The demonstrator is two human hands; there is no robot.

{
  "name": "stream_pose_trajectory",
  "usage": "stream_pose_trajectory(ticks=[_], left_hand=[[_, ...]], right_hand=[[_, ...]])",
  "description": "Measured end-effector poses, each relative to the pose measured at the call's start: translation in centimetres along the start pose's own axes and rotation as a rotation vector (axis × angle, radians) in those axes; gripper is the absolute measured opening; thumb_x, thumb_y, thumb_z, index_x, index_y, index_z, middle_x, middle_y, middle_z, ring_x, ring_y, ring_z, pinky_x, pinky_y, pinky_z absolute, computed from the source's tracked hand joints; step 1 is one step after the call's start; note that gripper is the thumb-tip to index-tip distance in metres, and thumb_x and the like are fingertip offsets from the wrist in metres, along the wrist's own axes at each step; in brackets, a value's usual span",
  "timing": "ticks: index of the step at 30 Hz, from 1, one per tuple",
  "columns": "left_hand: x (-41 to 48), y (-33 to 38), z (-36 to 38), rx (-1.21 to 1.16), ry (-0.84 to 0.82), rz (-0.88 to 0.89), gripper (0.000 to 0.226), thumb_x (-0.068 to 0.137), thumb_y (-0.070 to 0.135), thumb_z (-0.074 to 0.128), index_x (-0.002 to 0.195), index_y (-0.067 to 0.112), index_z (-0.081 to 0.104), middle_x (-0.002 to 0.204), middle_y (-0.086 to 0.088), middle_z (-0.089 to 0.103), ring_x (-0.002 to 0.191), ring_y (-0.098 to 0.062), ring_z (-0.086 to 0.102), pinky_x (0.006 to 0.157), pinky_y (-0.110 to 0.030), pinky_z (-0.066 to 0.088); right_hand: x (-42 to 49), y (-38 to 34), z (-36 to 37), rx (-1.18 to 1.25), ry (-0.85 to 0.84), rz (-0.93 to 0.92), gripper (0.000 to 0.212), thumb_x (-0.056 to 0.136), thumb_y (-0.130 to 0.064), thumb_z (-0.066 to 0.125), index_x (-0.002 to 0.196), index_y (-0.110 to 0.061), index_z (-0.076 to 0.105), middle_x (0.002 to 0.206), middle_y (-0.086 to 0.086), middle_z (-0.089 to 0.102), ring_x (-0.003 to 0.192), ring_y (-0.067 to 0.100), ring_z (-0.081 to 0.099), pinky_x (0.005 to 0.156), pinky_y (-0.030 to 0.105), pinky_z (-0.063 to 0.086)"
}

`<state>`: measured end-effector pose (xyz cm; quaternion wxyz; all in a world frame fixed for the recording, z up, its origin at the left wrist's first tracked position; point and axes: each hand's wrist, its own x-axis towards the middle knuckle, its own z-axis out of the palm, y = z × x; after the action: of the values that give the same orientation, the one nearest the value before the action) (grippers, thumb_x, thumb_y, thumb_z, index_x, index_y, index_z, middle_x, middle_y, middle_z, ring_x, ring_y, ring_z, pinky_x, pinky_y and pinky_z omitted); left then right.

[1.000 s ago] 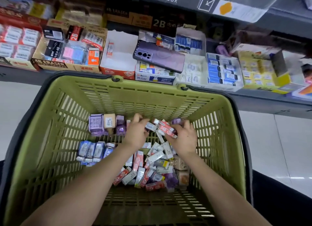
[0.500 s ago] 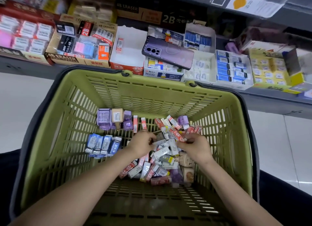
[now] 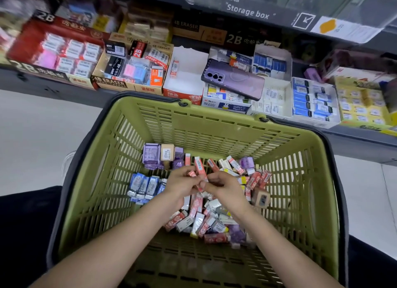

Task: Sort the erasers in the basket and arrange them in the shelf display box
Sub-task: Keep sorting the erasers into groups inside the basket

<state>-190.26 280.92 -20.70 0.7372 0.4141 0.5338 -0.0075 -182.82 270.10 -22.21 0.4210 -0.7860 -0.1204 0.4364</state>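
Over the middle of the green slotted plastic basket [image 3: 193,124] we hold slim red-and-white wrapped erasers [image 3: 200,167]: our left hand [image 3: 180,185] curls its fingers round them, our right hand [image 3: 224,187] pinches their lower end. The mixed eraser heap [image 3: 206,219] lies beneath, toward the right wall.

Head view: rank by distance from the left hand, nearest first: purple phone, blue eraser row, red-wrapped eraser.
1. Red-wrapped eraser: pinched in the left hand.
2. Blue eraser row: left of it, in the basket.
3. Purple phone: farthest, atop a display box beyond the basket.
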Motion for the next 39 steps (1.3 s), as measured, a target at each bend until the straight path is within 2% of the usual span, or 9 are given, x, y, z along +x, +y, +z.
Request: stream_pose_trajectory(ticks=[2, 5, 9, 15, 24, 29, 32, 35, 39], left_hand=[[0.1, 0.4, -0.9, 0.05, 0.02, 0.019, 0.024, 0.08, -0.005, 0.068, 0.101, 0.006, 0.062, 0.081, -0.005, 0.06, 0.07, -0.014, 0.06, 0.061, -0.024, 0.055], [-0.2, 1.2, -2.6, 0.083, 0.067, 0.034, 0.026, 0.079, -0.004, 0.07, 0.102, 0.007, 0.062, 0.087, -0.006, 0.061, 0.075, -0.017, 0.061, 0.056, -0.022, 0.055], [-1.1, 2.1, -5.5, 0.139, 0.02, 0.054, 0.026, 0.078, -0.001, 0.071, 0.101, 0.009, 0.065, 0.104, -0.012, 0.064, 0.088, -0.024, 0.065, 0.067, -0.029, 0.056], [-2.0, 2.6, -7.1, 0.11, 0.009, 0.09, 0.026, 0.077, -0.002, 0.071, 0.096, 0.014, 0.065, 0.097, -0.013, 0.065, 0.088, -0.027, 0.066, 0.062, -0.026, 0.058], [-1.6, 3.1, -7.2, 0.073, 0.016, 0.113, 0.026, 0.078, -0.004, 0.07, 0.102, 0.006, 0.066, 0.093, -0.018, 0.062, 0.075, -0.022, 0.065, 0.055, -0.023, 0.056], [-1.6, 3.0, -7.0, 0.076, 0.02, 0.109, 0.026, 0.078, -0.003, 0.07, 0.1, 0.009, 0.066, 0.098, -0.021, 0.061, 0.081, -0.025, 0.064, 0.061, -0.027, 0.059], [-1.6, 3.2, -6.9, 0.086, 0.01, 0.113, 0.022, 0.078, -0.001, 0.071, 0.094, 0.013, 0.067, 0.097, -0.019, 0.062, 0.083, -0.026, 0.065, 0.066, -0.03, 0.059], [-1.6, 3.1, -6.8, 0.089, 0.009, 0.119, 0.021, 0.079, -0.001, 0.07, 0.093, 0.015, 0.067, 0.096, -0.019, 0.062, 0.083, -0.026, 0.065, 0.062, -0.027, 0.059], [-1.6, 3.0, -6.8, 0.098, 0.015, 0.118, 0.021, 0.079, -0.001, 0.07, 0.094, 0.012, 0.066, 0.096, -0.02, 0.062, 0.08, -0.025, 0.064, 0.06, -0.026, 0.058]], right_hand=[[1.3, 0.0, -0.4, -0.089, 0.086, -0.002, 0.015, 0.089, -0.021, 0.064, 0.098, -0.01, 0.068, 0.092, 0.0, 0.068, 0.083, 0.011, 0.062, 0.075, 0.024, 0.049], [4.2, 0.7, -0.6, -0.613, 0.273, -0.073, 0.03, 0.088, -0.033, 0.063, 0.114, -0.018, 0.065, 0.099, 0.001, 0.07, 0.092, 0.023, 0.063, 0.07, 0.03, 0.052], [6.4, 1.0, 0.3, -0.928, 0.247, -0.034, 0.018, 0.084, -0.016, 0.057, 0.098, -0.015, 0.069, 0.087, 0.006, 0.068, 0.084, 0.028, 0.063, 0.057, 0.025, 0.04], [7.3, 0.3, 1.5, -0.696, 0.287, 0.008, 0.009, 0.084, -0.022, 0.065, 0.082, -0.014, 0.065, 0.072, 0.005, 0.064, 0.072, 0.026, 0.06, 0.047, 0.024, 0.031], [8.2, 0.3, 4.4, -0.729, 0.225, 0.092, 0.058, 0.073, -0.07, 0.059, 0.105, -0.022, 0.061, 0.081, -0.001, 0.068, 0.076, 0.021, 0.064, 0.049, 0.022, 0.035], [8.5, -0.5, 5.0, -0.747, 0.28, 0.16, 0.065, 0.075, -0.067, 0.061, 0.119, -0.02, 0.053, 0.081, -0.003, 0.06, 0.069, 0.018, 0.054, 0.05, 0.022, 0.034], [8.4, -0.2, 4.9, -0.745, 0.296, 0.155, 0.063, 0.076, -0.062, 0.062, 0.122, -0.021, 0.052, 0.094, -0.002, 0.066, 0.086, 0.02, 0.063, 0.054, 0.023, 0.035], [8.4, -0.2, 5.3, -0.701, 0.343, 0.179, 0.061, 0.075, -0.062, 0.063, 0.115, -0.017, 0.053, 0.101, 0.002, 0.065, 0.091, 0.024, 0.063, 0.058, 0.025, 0.037], [8.6, -0.7, 6.1, -0.735, 0.352, 0.24, 0.061, 0.074, -0.068, 0.06, 0.098, -0.012, 0.05, 0.083, 0.002, 0.062, 0.07, 0.022, 0.058, 0.048, 0.024, 0.029]])
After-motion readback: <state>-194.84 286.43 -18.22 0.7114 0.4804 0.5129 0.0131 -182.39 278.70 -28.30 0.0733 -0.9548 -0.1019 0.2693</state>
